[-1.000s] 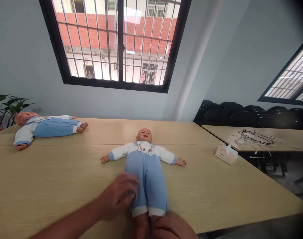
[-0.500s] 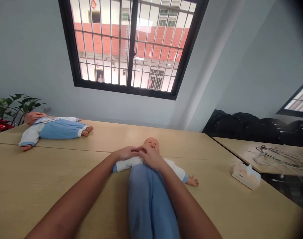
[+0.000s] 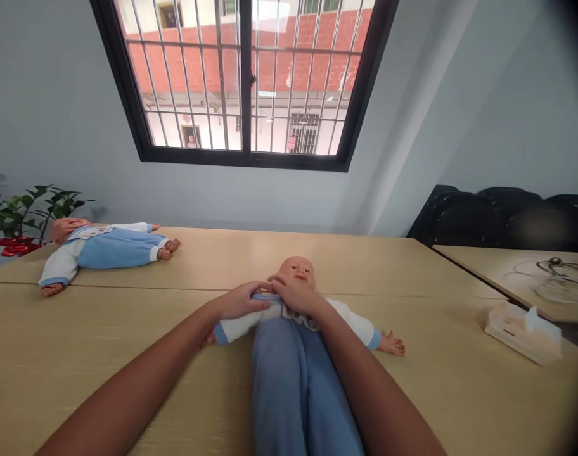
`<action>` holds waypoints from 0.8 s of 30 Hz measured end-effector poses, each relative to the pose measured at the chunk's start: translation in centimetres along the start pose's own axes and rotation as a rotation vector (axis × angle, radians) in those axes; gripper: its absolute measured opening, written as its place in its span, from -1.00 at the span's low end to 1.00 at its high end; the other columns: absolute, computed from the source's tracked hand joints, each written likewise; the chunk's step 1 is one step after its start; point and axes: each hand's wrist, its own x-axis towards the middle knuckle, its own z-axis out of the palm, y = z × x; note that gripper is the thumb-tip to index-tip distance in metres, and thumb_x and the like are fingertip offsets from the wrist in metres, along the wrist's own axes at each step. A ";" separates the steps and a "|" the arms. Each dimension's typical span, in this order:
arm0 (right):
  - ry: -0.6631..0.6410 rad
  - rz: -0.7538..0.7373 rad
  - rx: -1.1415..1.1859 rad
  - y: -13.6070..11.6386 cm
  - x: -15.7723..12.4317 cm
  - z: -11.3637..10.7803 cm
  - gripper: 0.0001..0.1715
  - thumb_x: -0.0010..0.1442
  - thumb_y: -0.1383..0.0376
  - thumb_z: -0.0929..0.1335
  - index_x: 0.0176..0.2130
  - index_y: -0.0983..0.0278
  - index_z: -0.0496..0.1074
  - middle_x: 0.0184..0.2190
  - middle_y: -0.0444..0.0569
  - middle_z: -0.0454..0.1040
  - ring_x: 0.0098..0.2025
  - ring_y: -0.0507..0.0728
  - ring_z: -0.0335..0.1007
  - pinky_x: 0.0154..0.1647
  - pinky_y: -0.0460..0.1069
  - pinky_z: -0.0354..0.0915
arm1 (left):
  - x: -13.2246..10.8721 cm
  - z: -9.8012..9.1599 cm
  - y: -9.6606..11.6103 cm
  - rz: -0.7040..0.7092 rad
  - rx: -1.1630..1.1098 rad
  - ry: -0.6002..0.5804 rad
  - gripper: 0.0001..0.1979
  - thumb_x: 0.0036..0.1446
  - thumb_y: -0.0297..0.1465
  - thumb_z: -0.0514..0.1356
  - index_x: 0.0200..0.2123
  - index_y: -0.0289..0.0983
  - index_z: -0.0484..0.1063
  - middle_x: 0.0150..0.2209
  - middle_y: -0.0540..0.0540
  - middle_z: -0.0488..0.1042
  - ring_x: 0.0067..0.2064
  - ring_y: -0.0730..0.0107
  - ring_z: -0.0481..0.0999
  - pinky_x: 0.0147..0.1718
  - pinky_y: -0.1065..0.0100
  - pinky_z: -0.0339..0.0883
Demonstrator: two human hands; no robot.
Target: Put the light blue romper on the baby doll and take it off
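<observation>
A baby doll point(image 3: 334, 405) lies on its back in front of me, head away, in a white top with blue cuffs and blue trousers. At the doll's shoulder, on the left of its neck, my left hand point(image 3: 241, 300) is closed on the blue-edged collar of the top point(image 3: 266, 296), thumb below and fingers above. My right hand point(image 3: 296, 294) reaches across the doll's chest just under its chin. Its bent fingers meet the left fingertips at the same collar edge, and what they pinch is partly hidden. The doll's arms stretch out to both sides.
A second doll point(image 3: 120, 247) in similar clothes lies at the far left of the table point(image 3: 198, 380). A tissue box point(image 3: 521, 332) stands at the right. Beyond it are cables point(image 3: 562, 272) on another table and black chairs point(image 3: 483, 215). A potted plant point(image 3: 27, 209) is behind at left.
The view has shifted, so the tissue box appears farther right. My left hand has drawn slightly apart from the right, with thumb and blue collar edge now showing. More of the doll's chest shows.
</observation>
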 end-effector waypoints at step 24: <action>-0.202 -0.292 -0.359 -0.8 -0.1 -0.4 -0.77 0.29 0.43 0.35 -0.13 0.33 0.61 -0.05 0.14 0.64 0.00 0.26 0.50 0.01 0.04 0.26 | -9.0 4.0 2.6 0.130 0.305 0.315 -0.89 0.32 -0.34 0.21 -0.12 -0.22 0.44 -0.20 -0.05 0.48 -0.14 0.31 0.47 -0.09 0.30 0.36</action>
